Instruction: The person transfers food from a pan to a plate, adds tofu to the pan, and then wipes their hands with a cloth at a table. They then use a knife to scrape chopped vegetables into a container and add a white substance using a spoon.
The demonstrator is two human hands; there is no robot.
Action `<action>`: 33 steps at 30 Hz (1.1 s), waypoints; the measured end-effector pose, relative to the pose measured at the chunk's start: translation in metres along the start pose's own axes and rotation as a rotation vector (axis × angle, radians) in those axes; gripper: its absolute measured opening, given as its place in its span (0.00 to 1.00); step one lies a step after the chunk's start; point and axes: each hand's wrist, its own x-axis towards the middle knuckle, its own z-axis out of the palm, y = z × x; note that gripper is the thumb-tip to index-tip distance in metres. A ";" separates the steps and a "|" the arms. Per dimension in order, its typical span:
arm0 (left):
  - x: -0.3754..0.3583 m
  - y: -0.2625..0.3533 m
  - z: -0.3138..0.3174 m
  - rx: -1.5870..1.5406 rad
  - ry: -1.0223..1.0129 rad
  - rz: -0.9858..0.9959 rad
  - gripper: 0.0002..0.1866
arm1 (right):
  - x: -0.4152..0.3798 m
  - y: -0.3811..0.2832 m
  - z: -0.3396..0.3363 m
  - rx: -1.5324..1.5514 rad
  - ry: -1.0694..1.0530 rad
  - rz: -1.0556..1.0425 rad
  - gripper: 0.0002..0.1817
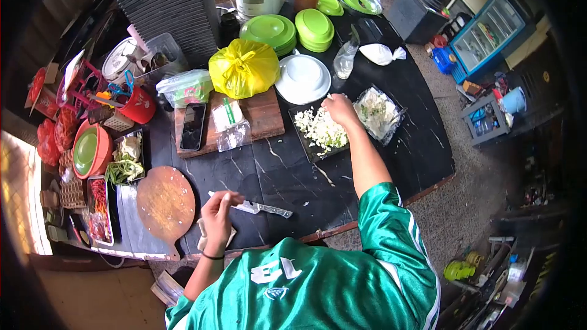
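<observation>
My right hand (340,110) is at the upper right corner of a black tray of chopped white-green pieces (321,131), fingers pressed together; what they hold is too small to make out. My left hand (220,209) is raised near the table's front edge, fingers curled, its grip unclear. Beneath and beside it lies a knife (260,206), blade toward the left, with a beige cloth (205,235) by the wrist. A second clear-wrapped tray (379,113) with white contents stands right of the chopped pieces.
A round wooden board (165,201) lies at left. Behind are a rectangular board (269,117) bearing a phone (193,126) and yellow bag (244,68), white plates (302,79), green plates (315,29) and a spray bottle (345,60). A red basin (107,140) stands far left.
</observation>
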 end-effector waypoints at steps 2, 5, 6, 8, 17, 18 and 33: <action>0.021 0.005 0.026 0.053 -0.081 -0.048 0.13 | -0.006 -0.004 -0.005 -0.056 0.031 -0.051 0.20; 0.065 -0.002 0.068 0.297 -0.295 0.071 0.11 | -0.015 -0.012 -0.018 -0.039 -0.035 -0.023 0.25; 0.082 0.004 0.087 0.442 -0.365 0.141 0.11 | -0.016 -0.012 -0.021 -0.044 -0.032 -0.022 0.25; 0.110 0.008 0.128 0.503 -0.466 0.174 0.13 | -0.014 -0.012 -0.028 -0.056 -0.056 -0.107 0.25; 0.152 -0.047 0.246 0.777 0.114 0.556 0.14 | 0.020 0.019 -0.042 -0.099 -0.154 -0.282 0.29; 0.148 -0.060 0.247 0.709 0.224 0.434 0.13 | 0.019 0.018 -0.048 -0.094 -0.206 -0.301 0.29; 0.132 -0.100 0.220 0.795 0.107 0.009 0.19 | -0.016 0.007 -0.049 -0.039 -0.250 -0.352 0.24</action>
